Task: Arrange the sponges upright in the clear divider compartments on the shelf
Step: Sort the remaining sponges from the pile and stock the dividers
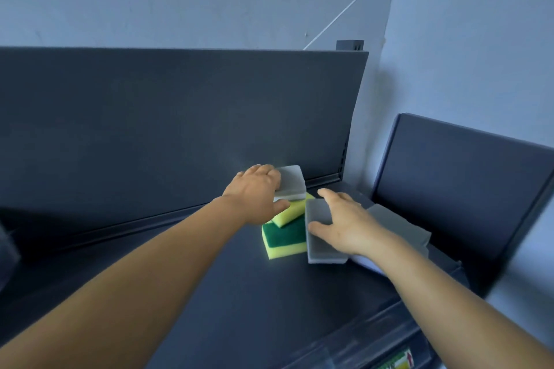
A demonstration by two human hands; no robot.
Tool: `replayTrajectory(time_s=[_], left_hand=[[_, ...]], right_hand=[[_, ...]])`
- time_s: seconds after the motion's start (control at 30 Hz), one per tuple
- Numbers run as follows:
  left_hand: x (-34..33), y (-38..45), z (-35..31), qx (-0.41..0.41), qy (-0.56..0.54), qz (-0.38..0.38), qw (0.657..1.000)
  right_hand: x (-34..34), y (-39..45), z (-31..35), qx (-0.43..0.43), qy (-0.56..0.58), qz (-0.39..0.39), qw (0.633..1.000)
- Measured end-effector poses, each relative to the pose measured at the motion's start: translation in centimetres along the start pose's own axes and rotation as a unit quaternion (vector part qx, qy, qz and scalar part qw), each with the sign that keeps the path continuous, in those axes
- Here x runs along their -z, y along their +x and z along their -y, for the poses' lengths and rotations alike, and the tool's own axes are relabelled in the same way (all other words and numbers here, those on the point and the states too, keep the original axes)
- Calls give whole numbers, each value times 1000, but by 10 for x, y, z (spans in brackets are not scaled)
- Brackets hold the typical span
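Note:
A loose pile of sponges lies on the dark shelf (pixel 209 278) near its back right corner. My left hand (pixel 254 192) grips a grey sponge (pixel 290 181) at the top of the pile, thumb under its near edge. Below it lie a yellow sponge (pixel 289 213) and a green-topped yellow sponge (pixel 284 238), both flat. My right hand (pixel 344 222) holds another grey sponge (pixel 319 237), thumb on its left side. A further grey sponge (pixel 395 223) lies behind my right hand. No clear divider is visible.
The shelf's dark back panel (pixel 180 129) rises just behind the pile. A second dark panel (pixel 464 189) stands at the right, past the shelf's end. A label strip (pixel 395 364) runs along the shelf's front edge. Pale walls are behind.

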State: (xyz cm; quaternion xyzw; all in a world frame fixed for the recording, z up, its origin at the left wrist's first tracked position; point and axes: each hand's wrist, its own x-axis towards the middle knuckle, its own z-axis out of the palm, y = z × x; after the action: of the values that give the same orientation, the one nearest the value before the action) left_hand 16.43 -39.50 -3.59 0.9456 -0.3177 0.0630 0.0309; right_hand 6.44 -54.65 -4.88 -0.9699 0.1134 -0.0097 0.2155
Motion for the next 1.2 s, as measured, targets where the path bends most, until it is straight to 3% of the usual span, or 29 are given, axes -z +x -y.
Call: replayTrajectory(time_s=[0.17,0.33,0.57,0.77,0.93,1.03,1.2], left_hand=[[-2,-10,12,41,40,22,998],[-3,-30,38,103,-56,-32,993],[-7,-40,56,102,-142,-14,985],[-10,-30,53,121,-192,-43,973],[-18,-21,59,125,-150,-16,981],[-24,-24,60,138,-167,-38,975],[-28,-28,62,156,-253,-54,953]], right_hand=[[-9,3,12,26,21,28,999],[-15,4,24,21,43,41,998],[-17,1,41,46,64,69,995],[-16,-2,48,57,67,59,994],[-17,-4,46,45,70,19,996],[-16,-4,44,30,62,-11,998],[-15,-5,44,32,66,-16,997]])
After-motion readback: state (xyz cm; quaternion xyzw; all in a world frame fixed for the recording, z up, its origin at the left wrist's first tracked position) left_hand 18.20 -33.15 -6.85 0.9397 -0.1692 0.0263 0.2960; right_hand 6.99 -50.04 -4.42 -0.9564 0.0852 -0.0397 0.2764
